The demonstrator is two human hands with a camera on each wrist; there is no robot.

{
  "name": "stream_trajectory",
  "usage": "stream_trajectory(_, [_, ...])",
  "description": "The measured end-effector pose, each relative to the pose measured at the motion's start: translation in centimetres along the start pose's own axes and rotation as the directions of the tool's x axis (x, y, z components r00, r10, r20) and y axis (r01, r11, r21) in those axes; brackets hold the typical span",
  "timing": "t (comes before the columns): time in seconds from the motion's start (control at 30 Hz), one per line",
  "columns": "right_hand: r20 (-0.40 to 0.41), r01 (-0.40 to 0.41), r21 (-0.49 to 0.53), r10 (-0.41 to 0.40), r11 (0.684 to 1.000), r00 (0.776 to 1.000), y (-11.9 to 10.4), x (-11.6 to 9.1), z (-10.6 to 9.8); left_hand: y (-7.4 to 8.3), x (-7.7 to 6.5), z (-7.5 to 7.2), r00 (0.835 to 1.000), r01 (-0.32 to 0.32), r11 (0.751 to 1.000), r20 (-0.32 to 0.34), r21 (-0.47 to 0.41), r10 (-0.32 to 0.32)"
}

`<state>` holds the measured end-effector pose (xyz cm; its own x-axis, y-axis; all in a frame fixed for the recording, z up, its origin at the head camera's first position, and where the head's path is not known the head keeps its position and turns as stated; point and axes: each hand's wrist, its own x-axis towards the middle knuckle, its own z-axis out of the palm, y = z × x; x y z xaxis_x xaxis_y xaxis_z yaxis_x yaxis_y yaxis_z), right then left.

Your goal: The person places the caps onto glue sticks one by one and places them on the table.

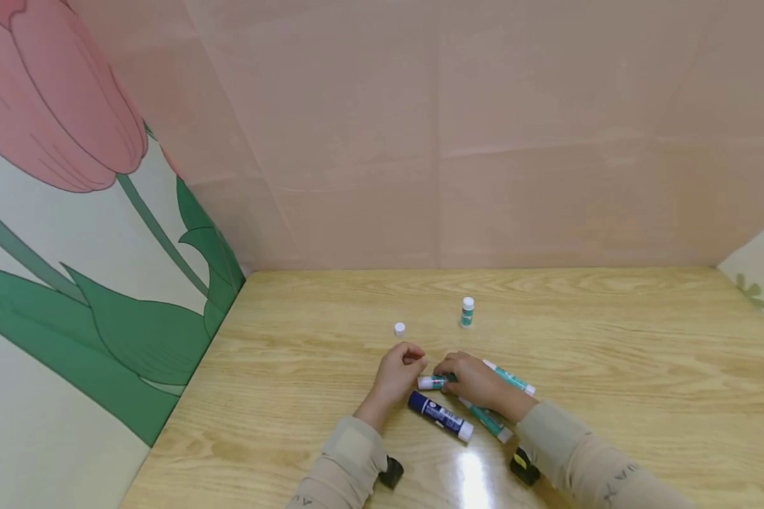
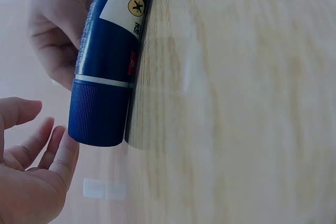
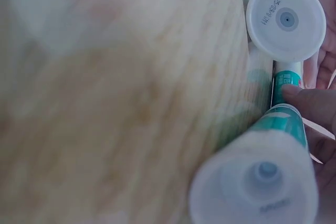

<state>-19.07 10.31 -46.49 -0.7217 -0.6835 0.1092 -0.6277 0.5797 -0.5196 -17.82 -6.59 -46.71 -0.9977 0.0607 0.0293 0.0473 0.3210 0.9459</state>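
My left hand [image 1: 399,371] holds nothing, its fingers loosely bent and spread in the left wrist view. A dark blue glue stick [image 1: 441,417] lies on the table just in front of it. My right hand [image 1: 480,382] grips a small green-and-white glue stick [image 1: 430,383] lying crosswise. The thumb presses on its green label [image 3: 286,80] in the right wrist view. Under and beside the right hand lie two more green glue sticks, one nearer [image 1: 492,424] and one farther [image 1: 512,378]. Their round white ends loom large in the right wrist view.
A short green glue stick [image 1: 467,312] stands upright farther back on the wooden table [image 1: 643,353]. Beyond the left hand sits a small white cap [image 1: 400,329]. A pink cloth backdrop [image 1: 439,141] rises behind the table, and a tulip-printed panel [image 1: 134,332] stands at the left.
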Motion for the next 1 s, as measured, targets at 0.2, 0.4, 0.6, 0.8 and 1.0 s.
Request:
stream_trajectory(0.2, [-0.003,-0.034,0.033,0.035,0.999,0.999,-0.1,-0.1,-0.2,0.1,0.1,0.1,1.0,0.007,1.0,0.009,-0.012,-0.007])
stream_trajectory(0.4, [-0.055,-0.087,0.078,0.091,0.993,0.994,0.1,-0.3,-0.7,0.3,0.0,0.2,1.0,0.014,1.0,0.018,-0.013,-0.014])
stream_trajectory(0.6, [-0.085,-0.131,0.083,0.138,0.988,0.987,0.6,-0.4,-1.0,0.6,-0.1,0.1,1.0,0.009,1.0,0.02,-0.005,-0.009])
stream_trajectory(0.8, [-0.146,-0.193,0.15,0.214,0.97,0.966,0.7,-0.6,-1.5,0.6,-0.1,-0.1,1.0,0.01,1.0,0.012,0.022,-0.01])
stream_trajectory(1.0, [-0.187,-0.223,0.197,0.26,0.955,0.947,0.7,-0.8,-2.0,0.5,0.0,-0.3,1.0,0.005,1.0,0.016,0.026,-0.006])
